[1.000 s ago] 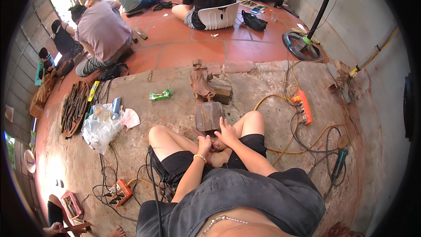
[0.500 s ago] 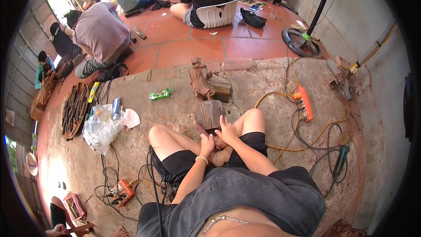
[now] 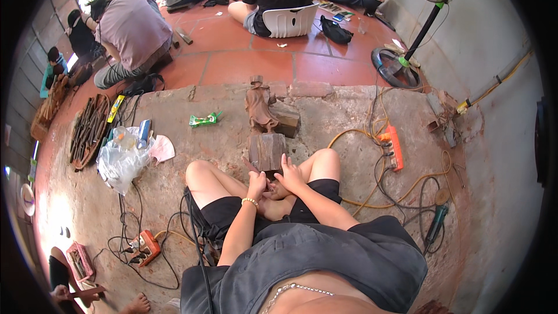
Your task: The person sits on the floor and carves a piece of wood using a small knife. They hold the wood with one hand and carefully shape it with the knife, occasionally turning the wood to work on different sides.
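My left hand (image 3: 257, 185) is closed round a thin dark-brown wooden piece (image 3: 250, 165), whose upper end sticks out past the fingers toward a wooden block (image 3: 267, 149). My right hand (image 3: 290, 179) is close beside it at the near edge of the block. Its index finger is stretched upward and its thumb points toward the left hand; the other fingers are mostly hidden. Just beyond the block stands a carved wooden figure (image 3: 260, 104), with another wood block (image 3: 286, 122) at its right. Both hands are between my crossed legs.
Left lie a basket of carving tools (image 3: 89, 134), a plastic bag (image 3: 123, 164) and a green wrapper (image 3: 203, 120). Orange power strips (image 3: 393, 147) with tangled cords flank me; a teal power tool (image 3: 437, 225) lies right. A fan (image 3: 414, 46) and several seated people are beyond.
The whole view has shifted slightly, so most things appear farther left. My hands stay close together near the block, the left still gripping the wooden piece.
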The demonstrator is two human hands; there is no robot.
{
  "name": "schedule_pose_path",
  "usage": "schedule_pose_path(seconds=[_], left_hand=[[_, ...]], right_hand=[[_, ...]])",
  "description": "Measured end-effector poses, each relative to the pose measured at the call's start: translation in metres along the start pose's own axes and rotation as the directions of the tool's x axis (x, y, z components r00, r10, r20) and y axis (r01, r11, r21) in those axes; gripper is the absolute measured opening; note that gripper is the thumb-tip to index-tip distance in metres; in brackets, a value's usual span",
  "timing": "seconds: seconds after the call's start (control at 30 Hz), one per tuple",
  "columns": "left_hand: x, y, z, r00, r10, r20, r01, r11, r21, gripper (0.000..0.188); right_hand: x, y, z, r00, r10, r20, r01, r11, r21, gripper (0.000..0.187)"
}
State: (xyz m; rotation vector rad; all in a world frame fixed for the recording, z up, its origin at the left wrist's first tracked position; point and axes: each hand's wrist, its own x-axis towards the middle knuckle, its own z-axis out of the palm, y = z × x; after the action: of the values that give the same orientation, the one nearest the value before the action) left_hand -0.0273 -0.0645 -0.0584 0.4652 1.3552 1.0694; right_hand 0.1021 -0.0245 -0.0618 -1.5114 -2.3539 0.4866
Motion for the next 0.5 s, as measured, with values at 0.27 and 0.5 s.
schedule_pose_path(seconds=[0.27,0.5], left_hand=[[-0.016,-0.005,0.016,0.999,0.004,-0.05,0.003,0.991,0.132,0.021],[0.004,0.011,0.003,0.998,-0.038,-0.06,0.039,0.999,0.029,0.018]], right_hand=[[-0.001,0.003,0.002,1.0,0.0,0.002,0.0,1.0,-0.012,0.078],[-0.003,0.001,0.003,1.0,-0.016,0.008,0.016,1.0,0.016,0.077]])
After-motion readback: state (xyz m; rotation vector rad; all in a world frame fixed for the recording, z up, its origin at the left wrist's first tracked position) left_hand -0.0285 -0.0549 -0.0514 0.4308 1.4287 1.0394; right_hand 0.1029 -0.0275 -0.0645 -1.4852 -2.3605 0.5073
